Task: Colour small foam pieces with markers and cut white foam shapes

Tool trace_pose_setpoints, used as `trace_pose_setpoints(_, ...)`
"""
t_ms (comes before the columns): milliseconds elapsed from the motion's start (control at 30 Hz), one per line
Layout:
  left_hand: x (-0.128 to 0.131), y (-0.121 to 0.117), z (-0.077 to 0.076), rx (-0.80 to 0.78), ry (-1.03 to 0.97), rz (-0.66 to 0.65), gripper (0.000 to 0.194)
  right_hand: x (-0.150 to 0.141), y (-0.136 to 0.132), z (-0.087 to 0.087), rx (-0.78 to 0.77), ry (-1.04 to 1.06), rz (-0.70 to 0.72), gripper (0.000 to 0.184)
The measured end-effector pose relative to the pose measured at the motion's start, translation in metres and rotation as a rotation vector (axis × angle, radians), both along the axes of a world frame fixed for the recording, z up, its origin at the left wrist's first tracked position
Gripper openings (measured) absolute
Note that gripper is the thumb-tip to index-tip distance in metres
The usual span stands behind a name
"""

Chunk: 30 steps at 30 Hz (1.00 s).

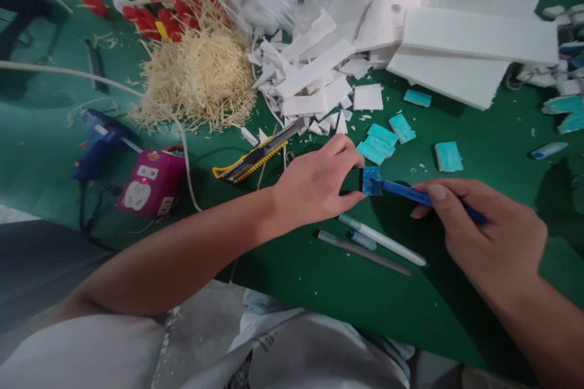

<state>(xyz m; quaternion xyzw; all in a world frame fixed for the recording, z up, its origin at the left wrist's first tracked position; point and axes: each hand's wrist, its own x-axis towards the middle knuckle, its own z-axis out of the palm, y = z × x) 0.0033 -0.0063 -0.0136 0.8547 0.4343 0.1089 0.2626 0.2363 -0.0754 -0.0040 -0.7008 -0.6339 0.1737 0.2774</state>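
My left hand (312, 185) pinches the edge of a small square foam piece (371, 174) between thumb and fingers, low over the green table. Blue colour covers much of that piece. A blue marker (406, 191) is gripped in my right hand (495, 234), its tip touching the piece. Just beyond lie several turquoise foam pieces (376, 142), some side by side. On the near side of my hands rest a white pen (387, 242), a grey pen (365, 252) and a short blue cap (364, 240).
A yellow box cutter (255, 155) lies left of my hand, blade out. White foam scraps (314, 79) and foam sheets (474, 36) fill the back, beside a straw heap (205, 73). Further left are a blue glue gun (103, 140), a magenta power socket (152, 182) and a white cable (132, 94).
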Motion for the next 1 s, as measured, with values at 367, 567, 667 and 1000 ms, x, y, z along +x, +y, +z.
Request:
trace_pose_setpoints(367, 0.0, 0.0, 0.0, -0.001, 0.002, -0.003, 0.032, 0.002, 0.002, 0.0, 0.021, -0.036, -0.024, 0.06)
trace_pose_setpoints(567, 0.0, -0.001, 0.002, -0.02, 0.017, 0.015, 0.033, 0.007, -0.002, -0.003, 0.036, -0.069, -0.051, 0.058)
trace_pose_setpoints(667, 0.0, -0.002, 0.002, -0.022, 0.013, 0.042, 0.034, 0.008, -0.002, -0.003, 0.07, -0.062, -0.025, 0.055)
trace_pose_setpoints(1000, -0.002, -0.002, 0.001, 0.0, -0.001, 0.044, 0.032, 0.002, -0.005, 0.005, 0.037, -0.069, -0.093, 0.053)
